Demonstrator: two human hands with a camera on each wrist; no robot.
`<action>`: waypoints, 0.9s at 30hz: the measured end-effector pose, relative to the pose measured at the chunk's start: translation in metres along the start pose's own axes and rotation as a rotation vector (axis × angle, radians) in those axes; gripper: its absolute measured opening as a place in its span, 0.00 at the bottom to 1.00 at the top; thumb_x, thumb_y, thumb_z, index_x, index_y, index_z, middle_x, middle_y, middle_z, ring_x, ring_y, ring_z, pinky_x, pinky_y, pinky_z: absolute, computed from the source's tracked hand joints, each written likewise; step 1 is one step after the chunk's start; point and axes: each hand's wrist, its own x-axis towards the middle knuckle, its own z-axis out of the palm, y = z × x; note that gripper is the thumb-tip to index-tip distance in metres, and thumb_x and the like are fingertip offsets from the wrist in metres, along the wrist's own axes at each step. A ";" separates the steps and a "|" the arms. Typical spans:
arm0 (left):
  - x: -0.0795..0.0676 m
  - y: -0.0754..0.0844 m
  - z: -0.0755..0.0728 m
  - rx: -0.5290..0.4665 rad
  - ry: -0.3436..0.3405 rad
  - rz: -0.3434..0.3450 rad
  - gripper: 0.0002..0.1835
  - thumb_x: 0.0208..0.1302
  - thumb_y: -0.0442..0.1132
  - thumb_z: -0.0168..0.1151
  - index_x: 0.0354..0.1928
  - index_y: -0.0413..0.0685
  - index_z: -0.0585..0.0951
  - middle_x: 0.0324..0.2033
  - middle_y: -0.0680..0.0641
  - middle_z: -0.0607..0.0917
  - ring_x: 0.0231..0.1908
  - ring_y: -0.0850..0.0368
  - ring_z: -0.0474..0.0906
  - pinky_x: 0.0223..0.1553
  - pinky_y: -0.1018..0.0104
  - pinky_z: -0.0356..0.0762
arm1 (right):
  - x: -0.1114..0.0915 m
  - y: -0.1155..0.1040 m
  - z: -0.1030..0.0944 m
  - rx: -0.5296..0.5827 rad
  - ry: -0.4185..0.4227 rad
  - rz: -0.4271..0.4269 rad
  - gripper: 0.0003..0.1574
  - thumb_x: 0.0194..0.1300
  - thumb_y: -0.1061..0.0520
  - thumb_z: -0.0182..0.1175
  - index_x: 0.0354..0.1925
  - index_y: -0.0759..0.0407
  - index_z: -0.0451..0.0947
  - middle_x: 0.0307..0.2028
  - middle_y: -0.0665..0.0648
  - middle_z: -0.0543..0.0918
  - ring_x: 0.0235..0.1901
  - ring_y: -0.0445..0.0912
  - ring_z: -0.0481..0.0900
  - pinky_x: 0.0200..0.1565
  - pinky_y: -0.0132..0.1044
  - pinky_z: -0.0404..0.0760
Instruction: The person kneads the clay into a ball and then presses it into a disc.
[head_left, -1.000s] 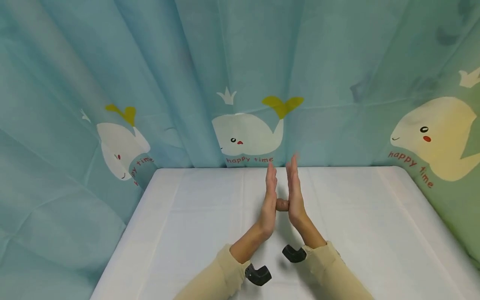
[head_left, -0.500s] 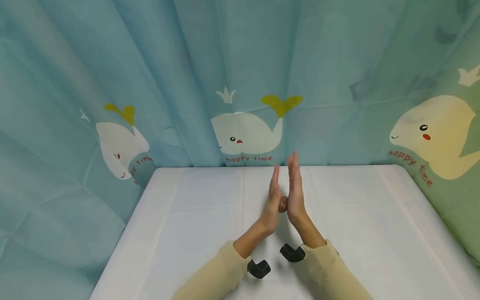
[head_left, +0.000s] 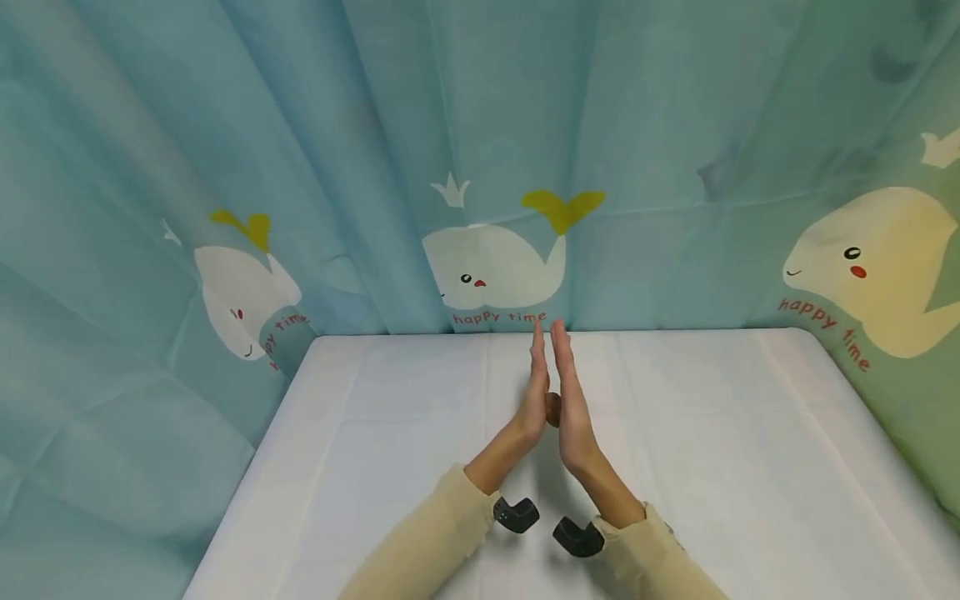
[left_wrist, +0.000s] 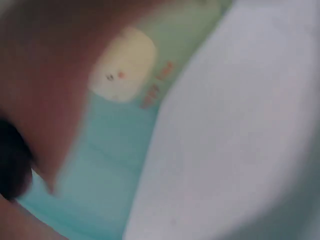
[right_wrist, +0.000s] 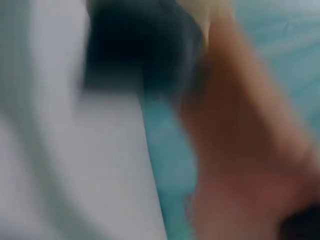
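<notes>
A small brown lump, like modelling clay (head_left: 553, 409), sits between two facing palms above the white table. My left hand (head_left: 533, 408) presses its left side with fingers straight and pointing away from me. Against its other side lies the palm of my right hand (head_left: 574, 412), fingers also straight. The fingertips of both hands lean close together, and the palms hide most of the lump. In the left wrist view, a blurred dark part of the lump (left_wrist: 11, 162) shows beside a palm. The right wrist view has it dark at the lower right corner (right_wrist: 302, 224).
A white-covered table (head_left: 405, 467) lies under the hands. Behind and at the sides hangs a blue-green curtain (head_left: 660, 267) with printed whales. Black wrist cameras (head_left: 516, 515) jut inward from both cuffs, close to each other.
The palms have come closer together and shifted slightly left. Since half a second ago my right hand has slid back towards me and my left forward, with the lump still between them.
</notes>
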 end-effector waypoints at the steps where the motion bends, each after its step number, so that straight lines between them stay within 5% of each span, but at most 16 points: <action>1: -0.001 0.002 0.003 -0.013 -0.010 -0.011 0.36 0.81 0.62 0.14 0.83 0.56 0.31 0.82 0.51 0.32 0.80 0.54 0.30 0.76 0.41 0.29 | 0.005 0.000 -0.004 -0.016 0.016 -0.001 0.34 0.84 0.42 0.21 0.83 0.36 0.38 0.82 0.42 0.43 0.79 0.42 0.41 0.65 0.39 0.60; 3: -0.006 0.011 0.009 -0.034 -0.045 -0.026 0.38 0.79 0.66 0.14 0.83 0.59 0.32 0.82 0.54 0.33 0.80 0.56 0.28 0.76 0.42 0.30 | 0.014 0.005 -0.014 -0.005 0.061 0.036 0.34 0.84 0.39 0.21 0.83 0.32 0.38 0.82 0.42 0.42 0.80 0.39 0.38 0.70 0.40 0.54; 5: -0.012 0.021 0.014 -0.041 -0.085 -0.014 0.39 0.78 0.67 0.14 0.82 0.58 0.31 0.81 0.56 0.32 0.80 0.57 0.29 0.76 0.44 0.33 | 0.019 0.013 -0.024 0.038 0.097 0.073 0.34 0.83 0.37 0.20 0.82 0.30 0.37 0.82 0.44 0.43 0.79 0.40 0.42 0.62 0.32 0.64; 6: -0.014 0.025 0.016 -0.041 -0.101 -0.011 0.40 0.78 0.68 0.14 0.82 0.59 0.30 0.81 0.56 0.32 0.80 0.58 0.29 0.76 0.45 0.33 | 0.020 0.016 -0.027 0.057 0.107 0.086 0.35 0.83 0.35 0.20 0.82 0.29 0.37 0.82 0.44 0.42 0.78 0.41 0.45 0.52 0.26 0.70; 9: -0.011 0.029 0.016 -0.022 -0.101 0.024 0.40 0.78 0.68 0.14 0.82 0.56 0.29 0.81 0.56 0.31 0.79 0.59 0.27 0.76 0.46 0.32 | 0.012 0.019 -0.026 0.082 0.080 0.091 0.36 0.82 0.35 0.18 0.83 0.31 0.35 0.82 0.46 0.41 0.75 0.41 0.50 0.29 0.24 0.65; 14: 0.002 0.017 0.005 0.079 -0.014 0.063 0.36 0.82 0.61 0.15 0.83 0.54 0.33 0.82 0.51 0.33 0.78 0.64 0.29 0.77 0.49 0.31 | -0.003 0.005 -0.009 0.058 -0.011 0.031 0.36 0.83 0.38 0.18 0.83 0.36 0.34 0.82 0.47 0.42 0.68 0.36 0.59 0.36 0.27 0.66; 16: -0.001 0.010 0.006 0.083 -0.059 0.016 0.35 0.81 0.62 0.15 0.83 0.58 0.32 0.82 0.51 0.34 0.70 0.63 0.60 0.69 0.55 0.59 | 0.001 -0.003 -0.010 0.073 0.018 0.019 0.36 0.83 0.36 0.20 0.83 0.33 0.35 0.82 0.45 0.43 0.70 0.33 0.57 0.45 0.27 0.66; 17: -0.004 0.007 0.008 0.064 -0.082 -0.013 0.35 0.81 0.63 0.15 0.83 0.60 0.31 0.82 0.50 0.34 0.58 0.60 0.71 0.58 0.59 0.68 | 0.004 -0.006 -0.012 0.077 0.039 0.018 0.36 0.82 0.34 0.20 0.83 0.31 0.36 0.82 0.43 0.44 0.70 0.35 0.57 0.36 0.28 0.66; 21: -0.017 0.010 0.015 -0.054 -0.093 -0.054 0.36 0.80 0.64 0.16 0.82 0.63 0.29 0.81 0.50 0.34 0.59 0.53 0.72 0.56 0.60 0.68 | 0.021 -0.006 -0.024 0.058 0.088 0.033 0.34 0.82 0.33 0.22 0.81 0.24 0.36 0.81 0.39 0.43 0.78 0.34 0.39 0.59 0.28 0.60; 22: -0.018 0.013 0.015 -0.072 -0.082 -0.037 0.36 0.80 0.64 0.16 0.82 0.62 0.29 0.82 0.50 0.33 0.71 0.52 0.61 0.68 0.58 0.59 | 0.022 -0.003 -0.026 0.054 0.087 0.043 0.33 0.82 0.34 0.21 0.81 0.24 0.36 0.81 0.38 0.42 0.78 0.32 0.39 0.59 0.28 0.59; 23: -0.018 0.018 0.015 -0.073 -0.068 -0.016 0.37 0.80 0.65 0.16 0.82 0.61 0.29 0.81 0.50 0.31 0.71 0.52 0.61 0.67 0.58 0.61 | 0.021 0.001 -0.025 0.046 0.086 0.050 0.33 0.82 0.35 0.21 0.81 0.25 0.36 0.81 0.39 0.42 0.77 0.31 0.42 0.53 0.28 0.64; 24: -0.017 0.022 0.014 -0.064 -0.060 0.004 0.37 0.80 0.65 0.16 0.82 0.60 0.29 0.81 0.51 0.30 0.78 0.55 0.45 0.74 0.57 0.47 | 0.018 0.006 -0.023 0.045 0.084 0.056 0.33 0.83 0.36 0.20 0.81 0.26 0.36 0.81 0.40 0.42 0.73 0.29 0.52 0.53 0.28 0.63; 26: -0.011 0.029 0.011 -0.039 -0.055 0.061 0.38 0.80 0.65 0.16 0.82 0.58 0.29 0.81 0.52 0.29 0.79 0.56 0.43 0.76 0.53 0.43 | 0.008 0.012 -0.016 0.073 0.069 0.057 0.34 0.83 0.37 0.19 0.82 0.31 0.35 0.82 0.45 0.42 0.52 0.27 0.72 0.38 0.25 0.67; 27: -0.008 0.029 0.008 -0.004 -0.050 0.078 0.38 0.80 0.65 0.16 0.82 0.58 0.29 0.81 0.52 0.29 0.79 0.58 0.43 0.76 0.52 0.43 | 0.001 0.014 -0.011 0.081 0.057 0.058 0.35 0.83 0.37 0.18 0.83 0.33 0.34 0.82 0.47 0.42 0.49 0.24 0.71 0.34 0.26 0.66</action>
